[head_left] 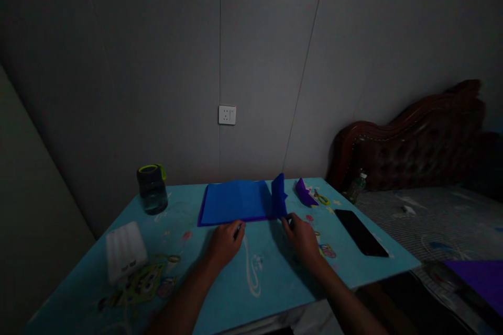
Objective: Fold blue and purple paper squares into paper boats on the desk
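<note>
My right hand [301,235] is closed, its fingertips pinching the lower end of a blue folded paper boat [279,196] that stands on its end. To the left of it lie blue paper sheets [236,201] with a purple edge showing beneath. My left hand [226,243] rests at the near edge of these sheets with its fingers curled; whether something small is in them is hidden. Beyond my right hand sits a purple folded paper boat [305,193], next to scissors with yellow handles [323,199].
A dark water bottle [152,191] stands at the table's back left, a white boxy device [124,252] nearer. On the right lies a black phone [360,233]. The patterned table [275,282] meets the wall; beside it is a bed with a plastic bottle [357,188].
</note>
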Demonstrator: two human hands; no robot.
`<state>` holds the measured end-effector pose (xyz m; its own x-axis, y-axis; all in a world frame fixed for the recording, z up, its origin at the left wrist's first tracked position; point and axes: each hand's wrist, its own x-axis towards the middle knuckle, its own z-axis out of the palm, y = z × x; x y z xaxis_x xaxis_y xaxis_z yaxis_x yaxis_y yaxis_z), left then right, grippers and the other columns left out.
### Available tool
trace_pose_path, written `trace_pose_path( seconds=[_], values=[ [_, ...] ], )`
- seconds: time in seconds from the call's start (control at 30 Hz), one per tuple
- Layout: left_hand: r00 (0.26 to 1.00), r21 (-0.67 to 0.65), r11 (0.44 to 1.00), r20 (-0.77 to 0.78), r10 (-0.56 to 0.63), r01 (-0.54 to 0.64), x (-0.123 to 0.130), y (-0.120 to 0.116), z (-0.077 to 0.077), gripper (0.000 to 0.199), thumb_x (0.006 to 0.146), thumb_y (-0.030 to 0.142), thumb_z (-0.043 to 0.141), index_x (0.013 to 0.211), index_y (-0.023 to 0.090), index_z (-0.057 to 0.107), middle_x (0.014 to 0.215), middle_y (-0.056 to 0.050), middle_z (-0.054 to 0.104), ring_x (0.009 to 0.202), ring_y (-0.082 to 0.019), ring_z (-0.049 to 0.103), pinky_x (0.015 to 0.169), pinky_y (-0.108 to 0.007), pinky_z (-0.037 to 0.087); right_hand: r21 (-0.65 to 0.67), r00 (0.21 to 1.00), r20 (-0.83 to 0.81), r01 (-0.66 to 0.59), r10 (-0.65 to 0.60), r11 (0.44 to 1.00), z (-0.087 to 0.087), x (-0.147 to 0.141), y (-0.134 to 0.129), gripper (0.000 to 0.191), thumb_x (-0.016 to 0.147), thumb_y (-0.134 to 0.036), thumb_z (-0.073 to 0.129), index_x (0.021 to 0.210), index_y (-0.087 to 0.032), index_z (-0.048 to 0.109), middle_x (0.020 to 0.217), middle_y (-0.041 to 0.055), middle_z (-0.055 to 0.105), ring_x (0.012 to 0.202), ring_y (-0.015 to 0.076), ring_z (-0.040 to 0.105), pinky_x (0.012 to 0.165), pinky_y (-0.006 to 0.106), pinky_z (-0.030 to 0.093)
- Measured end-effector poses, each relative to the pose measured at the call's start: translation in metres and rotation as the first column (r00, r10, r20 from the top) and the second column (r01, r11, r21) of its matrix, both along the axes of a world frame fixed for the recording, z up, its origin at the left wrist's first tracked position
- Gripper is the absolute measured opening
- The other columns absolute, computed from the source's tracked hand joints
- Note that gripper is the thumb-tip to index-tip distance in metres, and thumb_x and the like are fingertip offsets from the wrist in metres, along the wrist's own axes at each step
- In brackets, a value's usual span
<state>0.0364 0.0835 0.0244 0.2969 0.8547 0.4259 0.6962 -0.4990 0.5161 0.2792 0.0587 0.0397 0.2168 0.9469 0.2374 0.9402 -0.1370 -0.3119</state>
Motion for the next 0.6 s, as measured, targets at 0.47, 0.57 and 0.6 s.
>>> trace_pose_path(
  seconds=[0.47, 0.57, 0.6],
  values=[
    [0.991, 0.096, 0.995, -0.134, -0.029, 0.042, 0.007, -0.003, 0.002, 0.034, 0.098, 0.029, 0.037, 0.083, 0.021, 0.066, 0.067, -0.002, 0.070, 0.062, -0.015, 0.067, 0.060, -0.024, 0.041, -0.038, 0.976, -0.016, 0.216, -0.217, 0.976, -0.020, 0.080, 0.075, 0.038, 0.096, -0.043, 0.042, 0.112, -0.019, 0.067, 0.098, 0.0114, 0.075, 0.092, 0.0245, 0.069, 0.073, 0.029, 0.045],
    [0.961, 0.141, 0.988, -0.276, -0.024, 0.065, 0.008, 0.005, 0.012, 0.032, 0.098, 0.028, 0.039, 0.082, 0.021, 0.066, 0.069, -0.003, 0.071, 0.063, -0.017, 0.067, 0.060, -0.026, 0.042, -0.037, 0.972, -0.021, 0.234, -0.235, 0.972, -0.021, 0.083, 0.076, 0.038, 0.096, -0.045, 0.043, 0.112, -0.019, 0.067, 0.097, 0.0116, 0.074, 0.090, 0.0249, 0.070, 0.072, 0.029, 0.046],
    [0.945, 0.152, 0.986, -0.328, -0.016, 0.070, 0.008, 0.009, 0.016, 0.031, 0.097, 0.027, 0.040, 0.081, 0.021, 0.065, 0.070, -0.003, 0.071, 0.063, -0.018, 0.067, 0.060, -0.026, 0.043, -0.032, 0.971, -0.022, 0.237, -0.237, 0.971, -0.020, 0.082, 0.076, 0.039, 0.096, -0.045, 0.043, 0.114, -0.019, 0.066, 0.097, 0.0118, 0.074, 0.090, 0.0250, 0.070, 0.072, 0.030, 0.046]
  ],
)
